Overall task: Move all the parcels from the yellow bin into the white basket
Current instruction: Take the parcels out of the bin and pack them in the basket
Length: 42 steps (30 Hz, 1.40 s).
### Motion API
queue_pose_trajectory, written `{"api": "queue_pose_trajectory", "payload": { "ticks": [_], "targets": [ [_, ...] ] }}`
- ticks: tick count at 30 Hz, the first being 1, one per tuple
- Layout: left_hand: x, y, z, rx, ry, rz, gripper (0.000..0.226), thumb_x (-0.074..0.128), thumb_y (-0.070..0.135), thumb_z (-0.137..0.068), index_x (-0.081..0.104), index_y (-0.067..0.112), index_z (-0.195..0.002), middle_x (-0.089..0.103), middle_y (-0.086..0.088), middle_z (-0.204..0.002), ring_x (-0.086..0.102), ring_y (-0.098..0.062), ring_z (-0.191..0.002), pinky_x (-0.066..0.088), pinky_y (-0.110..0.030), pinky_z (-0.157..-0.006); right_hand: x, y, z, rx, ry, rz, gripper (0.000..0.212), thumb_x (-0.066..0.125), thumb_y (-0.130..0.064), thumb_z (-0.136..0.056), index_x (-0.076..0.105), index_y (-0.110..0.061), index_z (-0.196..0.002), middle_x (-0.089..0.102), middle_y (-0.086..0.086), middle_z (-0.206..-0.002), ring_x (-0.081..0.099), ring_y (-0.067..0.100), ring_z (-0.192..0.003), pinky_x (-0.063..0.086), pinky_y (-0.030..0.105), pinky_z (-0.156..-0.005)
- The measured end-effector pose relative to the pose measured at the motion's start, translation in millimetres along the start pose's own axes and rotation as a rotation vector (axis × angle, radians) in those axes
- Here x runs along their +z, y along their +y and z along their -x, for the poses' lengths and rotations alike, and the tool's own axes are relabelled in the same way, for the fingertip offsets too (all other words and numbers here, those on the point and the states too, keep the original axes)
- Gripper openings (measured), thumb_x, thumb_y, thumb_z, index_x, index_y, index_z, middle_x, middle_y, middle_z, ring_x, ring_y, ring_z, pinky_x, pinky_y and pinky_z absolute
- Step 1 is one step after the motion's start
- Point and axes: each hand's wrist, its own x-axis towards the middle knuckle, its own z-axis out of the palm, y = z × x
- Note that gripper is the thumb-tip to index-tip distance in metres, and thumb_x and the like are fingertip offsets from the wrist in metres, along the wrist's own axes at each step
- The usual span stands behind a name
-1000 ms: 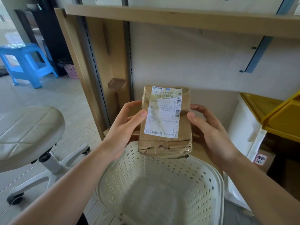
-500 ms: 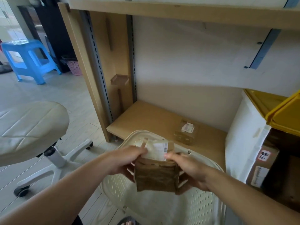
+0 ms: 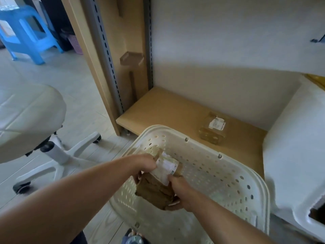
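A brown paper parcel (image 3: 154, 189) with a white shipping label sits low inside the white perforated basket (image 3: 228, 173), tilted. My left hand (image 3: 144, 164) grips its upper left edge and my right hand (image 3: 175, 187) grips its right side and underside. A second small taped parcel (image 3: 212, 128) lies on the low wooden shelf (image 3: 167, 110) just behind the basket. Only a sliver of the yellow bin (image 3: 316, 80) shows at the right edge.
A large white container (image 3: 295, 147) stands right of the basket. A white swivel stool (image 3: 26, 117) with wheeled legs is on the floor at left. A blue plastic stool (image 3: 24, 32) stands far left. The shelf's upright post (image 3: 98, 59) rises beside the basket.
Both hands lowered the parcel from chest height down into the basket. My view tilted downward and the yellow bin slid almost out of sight.
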Motion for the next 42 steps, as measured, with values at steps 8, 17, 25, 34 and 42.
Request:
{"api": "queue_pose_trajectory", "payload": {
  "ticks": [8,17,25,34,42],
  "targets": [
    [24,-1,-69,0.095,0.027,-0.204,0.048,0.044,0.011,-0.108,0.035,0.005,-0.155,0.047,-0.018,-0.148,0.052,-0.024,-0.111,0.039,-0.017,-0.058,19,28,-86,0.101,-0.019,-0.172,0.041,0.058,-0.025,-0.096,0.044,-0.022,-0.135,0.060,0.011,-0.116,0.066,0.030,-0.090,0.059,0.037,-0.059],
    [60,-22,-131,0.077,0.157,-0.348,0.047,0.051,-0.001,-0.095,0.051,0.008,-0.141,0.058,-0.016,-0.129,0.063,-0.030,-0.112,0.047,-0.027,-0.074,18,62,-154,0.017,0.149,-0.070,0.047,0.064,-0.017,-0.077,0.053,-0.022,-0.122,0.067,0.011,-0.109,0.071,0.034,-0.092,0.063,0.055,-0.056],
    [69,-30,-136,0.142,0.140,-0.390,0.031,0.048,0.003,-0.100,0.055,0.008,-0.130,0.062,-0.013,-0.126,0.061,-0.029,-0.115,0.046,-0.029,-0.079,20,75,-154,0.036,0.191,-0.027,0.056,0.070,-0.007,-0.082,0.049,-0.017,-0.133,0.064,0.013,-0.118,0.067,0.036,-0.101,0.064,0.045,-0.054],
    [55,-24,-145,0.151,0.167,-0.505,0.047,0.047,0.018,-0.103,0.042,0.012,-0.149,0.059,-0.009,-0.108,0.065,-0.029,-0.101,0.056,-0.036,-0.080,24,80,-159,-0.073,0.159,0.165,0.044,0.059,-0.003,-0.080,0.059,-0.019,-0.120,0.071,0.006,-0.102,0.070,0.036,-0.106,0.060,0.049,-0.089],
    [53,-25,-148,0.154,0.152,-0.501,0.044,0.049,0.013,-0.102,0.042,0.005,-0.145,0.064,-0.014,-0.123,0.068,-0.030,-0.109,0.049,-0.027,-0.071,7,74,-152,-0.174,0.148,0.201,0.048,0.057,-0.009,-0.096,0.051,-0.024,-0.141,0.061,-0.002,-0.123,0.059,0.021,-0.118,0.050,0.032,-0.101]
  ]
}}
